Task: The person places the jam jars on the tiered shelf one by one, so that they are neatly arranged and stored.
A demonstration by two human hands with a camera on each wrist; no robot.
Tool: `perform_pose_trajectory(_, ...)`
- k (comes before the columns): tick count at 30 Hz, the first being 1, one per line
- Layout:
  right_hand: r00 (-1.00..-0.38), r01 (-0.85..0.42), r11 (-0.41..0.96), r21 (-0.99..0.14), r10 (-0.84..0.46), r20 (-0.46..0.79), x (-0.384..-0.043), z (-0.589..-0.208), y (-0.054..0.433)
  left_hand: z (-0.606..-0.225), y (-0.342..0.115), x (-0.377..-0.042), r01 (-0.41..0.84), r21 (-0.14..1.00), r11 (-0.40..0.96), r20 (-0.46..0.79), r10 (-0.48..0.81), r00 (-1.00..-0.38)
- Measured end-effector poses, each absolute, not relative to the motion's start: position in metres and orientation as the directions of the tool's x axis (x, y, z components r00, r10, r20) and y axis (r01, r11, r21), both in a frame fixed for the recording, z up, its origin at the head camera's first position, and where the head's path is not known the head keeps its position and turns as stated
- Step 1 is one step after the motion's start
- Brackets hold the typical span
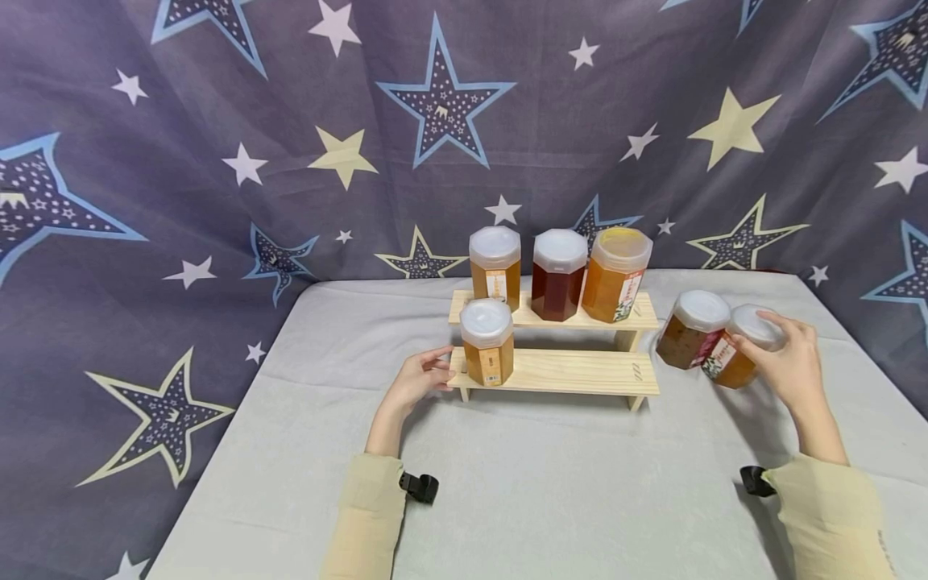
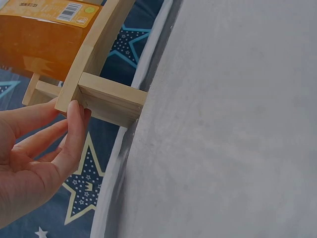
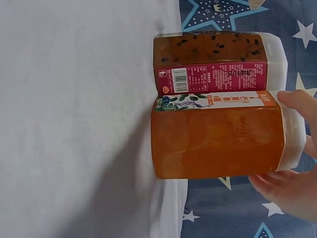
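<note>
My left hand (image 1: 419, 377) holds the left end of the lower step of a two-step wooden stand (image 1: 573, 372); in the left wrist view its fingertips pinch the corner of the board. Beside those fingers, an amber jar (image 1: 489, 362) with a white lid stands on that step. At the right, my right hand (image 1: 793, 366) grips an orange jar (image 3: 218, 141) by its white lid, thumb and fingers on opposite sides. This jar leans against a brown jar (image 3: 213, 49) with black seeds and a magenta label, their sides touching in the right wrist view.
On the stand's upper step are an amber jar (image 1: 500, 278), a dark red jar (image 1: 557, 286) and an orange jar (image 1: 607, 290) with a yellowish lid. A grey cloth (image 1: 551, 483) covers the table. Behind it hangs a star-patterned curtain (image 1: 290, 97).
</note>
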State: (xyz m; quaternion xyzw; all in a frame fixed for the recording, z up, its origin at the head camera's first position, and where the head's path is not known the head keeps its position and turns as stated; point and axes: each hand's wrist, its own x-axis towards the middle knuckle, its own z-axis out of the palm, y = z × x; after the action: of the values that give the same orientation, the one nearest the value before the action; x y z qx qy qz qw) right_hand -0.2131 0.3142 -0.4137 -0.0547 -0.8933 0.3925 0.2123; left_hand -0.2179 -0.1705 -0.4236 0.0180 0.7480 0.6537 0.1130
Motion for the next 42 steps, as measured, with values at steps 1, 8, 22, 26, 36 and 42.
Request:
perform_pose_trajectory(1,-0.899,-0.067,0.685,-0.725,0.274,0.341,-0.214,-0.414,0.314,-0.424,-0.171,-0.218,-0.121,0.982,0.145,-0.146,0.175,-0.974)
perform_pose_trajectory(8,-0.844,-0.027,0.688,-0.725,0.373,0.386,-0.217,-0.416,0.313,-0.438,-0.175,-0.226,-0.127,0.984,0.127,-0.148,0.17,-0.974)
perform_pose_trajectory(22,-0.8,0.049,0.661,-0.749,0.475,0.367,-0.21,-0.42,0.308,-0.445,-0.173,-0.231,-0.127,0.98,0.151,-0.145,0.118,-0.982)
perform_pose_trajectory(26,-0.81,0.051,0.674,-0.737,0.459,0.364,-0.202,-0.411,0.303,-0.445,-0.174,-0.231,-0.128,0.98,0.154,-0.147,0.118,-0.982)
perform_pose_trajectory(36,-0.812,0.004,0.699,-0.715,0.419,0.405,-0.188,-0.399,0.291,-0.444,-0.175,-0.23,-0.124,0.984,0.131,-0.144,0.15,-0.978)
perform_pose_trajectory(42,-0.804,-0.031,0.696,-0.717,0.409,0.431,-0.182,-0.391,0.283,-0.429,-0.173,-0.222,-0.124,0.983,0.139,-0.147,0.176,-0.973)
